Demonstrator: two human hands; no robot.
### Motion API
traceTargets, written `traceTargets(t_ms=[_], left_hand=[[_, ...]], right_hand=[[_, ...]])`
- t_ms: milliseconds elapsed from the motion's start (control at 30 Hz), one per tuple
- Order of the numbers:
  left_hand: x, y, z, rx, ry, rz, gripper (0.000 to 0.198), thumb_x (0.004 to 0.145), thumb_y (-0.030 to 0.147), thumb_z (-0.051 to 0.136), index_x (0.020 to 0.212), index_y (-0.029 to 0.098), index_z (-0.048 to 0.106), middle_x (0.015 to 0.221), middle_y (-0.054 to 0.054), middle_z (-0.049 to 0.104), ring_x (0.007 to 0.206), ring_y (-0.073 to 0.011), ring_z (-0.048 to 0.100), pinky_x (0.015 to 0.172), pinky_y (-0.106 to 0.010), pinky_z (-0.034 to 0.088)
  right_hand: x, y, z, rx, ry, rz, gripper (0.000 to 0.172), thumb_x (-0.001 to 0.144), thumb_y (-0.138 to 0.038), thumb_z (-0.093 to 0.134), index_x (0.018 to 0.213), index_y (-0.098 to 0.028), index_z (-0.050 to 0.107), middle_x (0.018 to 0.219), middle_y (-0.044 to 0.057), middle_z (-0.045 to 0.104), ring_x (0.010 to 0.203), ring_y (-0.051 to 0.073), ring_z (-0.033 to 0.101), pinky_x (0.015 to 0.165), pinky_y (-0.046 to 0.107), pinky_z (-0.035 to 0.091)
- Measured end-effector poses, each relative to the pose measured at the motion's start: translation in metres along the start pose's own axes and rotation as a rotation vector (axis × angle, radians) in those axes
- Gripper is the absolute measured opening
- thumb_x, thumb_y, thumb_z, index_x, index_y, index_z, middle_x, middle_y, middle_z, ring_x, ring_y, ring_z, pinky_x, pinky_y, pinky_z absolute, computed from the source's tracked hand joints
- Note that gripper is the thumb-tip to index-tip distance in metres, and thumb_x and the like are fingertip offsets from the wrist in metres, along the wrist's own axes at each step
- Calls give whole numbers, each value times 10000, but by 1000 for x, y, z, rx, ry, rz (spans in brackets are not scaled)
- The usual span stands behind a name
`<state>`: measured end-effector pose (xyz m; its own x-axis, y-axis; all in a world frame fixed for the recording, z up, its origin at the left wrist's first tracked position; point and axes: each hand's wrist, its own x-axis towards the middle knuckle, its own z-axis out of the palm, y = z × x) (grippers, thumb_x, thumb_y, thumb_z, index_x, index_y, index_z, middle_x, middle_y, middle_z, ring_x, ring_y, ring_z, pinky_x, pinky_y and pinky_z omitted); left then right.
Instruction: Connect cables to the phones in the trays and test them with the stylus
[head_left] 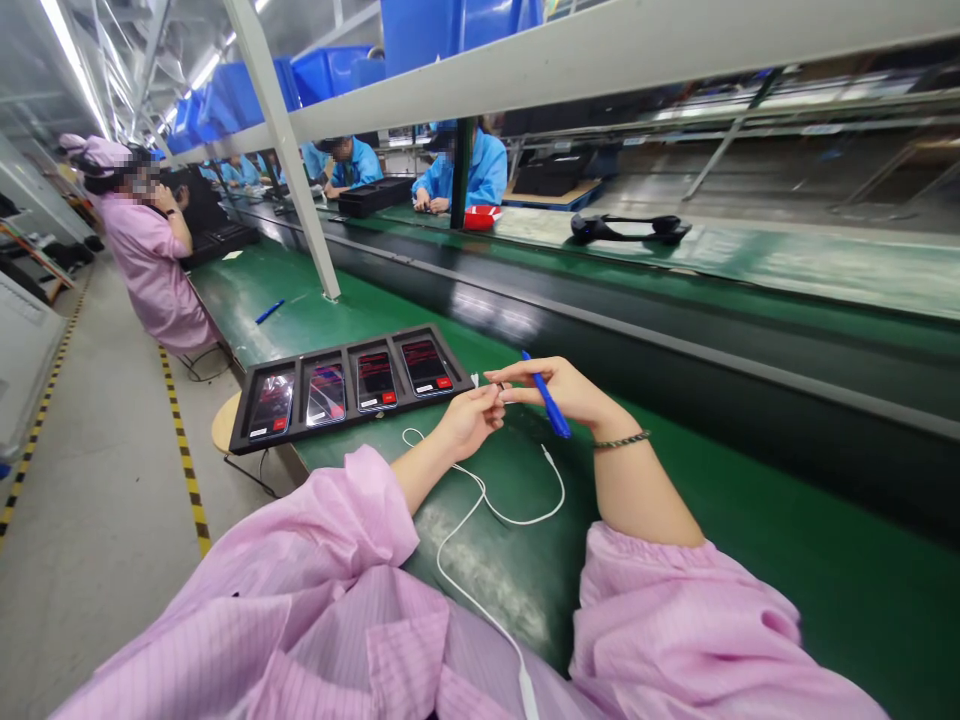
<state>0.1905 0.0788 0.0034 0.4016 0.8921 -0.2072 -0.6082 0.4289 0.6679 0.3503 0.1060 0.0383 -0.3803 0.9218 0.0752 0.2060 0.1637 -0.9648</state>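
Observation:
My left hand (471, 422) is closed in a pinch just in front of the tray's right corner. Its fingertips meet those of my right hand (579, 392) around something too small to make out. A blue pen (553, 408) is held slanting between the fingers of my right hand. Below both hands, a thin white cable (527, 688) loops over the green table (517, 580) and runs down toward my body. To the left lies a black tray (350, 382) with several phones, among them one phone (426, 364) in the rightmost compartment; their screens are lit, with red marks.
Another blue pen (270, 311) lies farther left, near a white post (289, 160). Behind the table runs a dark conveyor (600, 340); a black strap-like object (630, 230) rests beyond it. Co-workers sit across the line, and a person in pink (150, 240) is at the left.

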Motion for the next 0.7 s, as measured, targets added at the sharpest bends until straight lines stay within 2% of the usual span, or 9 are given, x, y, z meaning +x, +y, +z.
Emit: traceTargets(t_ms=[267, 433, 567, 700], left_hand=[[-2, 5, 1, -14, 29, 6, 147, 756, 199, 768, 807, 124, 653, 656, 28, 504, 546, -60, 370, 573, -225, 288], [-2, 6, 2, 22, 65, 6, 118, 765, 195, 738, 798, 137, 641, 670, 36, 496, 526, -51, 338, 563, -223, 293], [0, 6, 0, 64, 92, 13, 101, 750, 193, 721, 771, 131, 644, 678, 26, 523, 515, -46, 354, 551, -225, 282], [6, 9, -7, 151, 117, 5, 162, 733, 264, 725, 728, 116, 660, 651, 10, 544, 484, -48, 370, 519, -239, 255]], right_hand=[[2, 3, 8, 47, -2, 15, 641, 435, -614, 893, 900, -188, 784, 921, 94, 759, 919, 291, 708, 924, 450, 553], [3, 1, 11, 15, 30, 2, 623, 468, -676, 852, 842, -184, 777, 931, 108, 758, 915, 306, 710, 877, 444, 574], [3, 0, 9, -108, 66, -48, 581, 546, -673, 812, 858, -184, 784, 916, 107, 761, 884, 304, 713, 874, 445, 569], [2, -2, 6, -321, 112, -79, 453, 646, -592, 749, 869, -200, 795, 944, 102, 763, 939, 335, 705, 907, 454, 541]])
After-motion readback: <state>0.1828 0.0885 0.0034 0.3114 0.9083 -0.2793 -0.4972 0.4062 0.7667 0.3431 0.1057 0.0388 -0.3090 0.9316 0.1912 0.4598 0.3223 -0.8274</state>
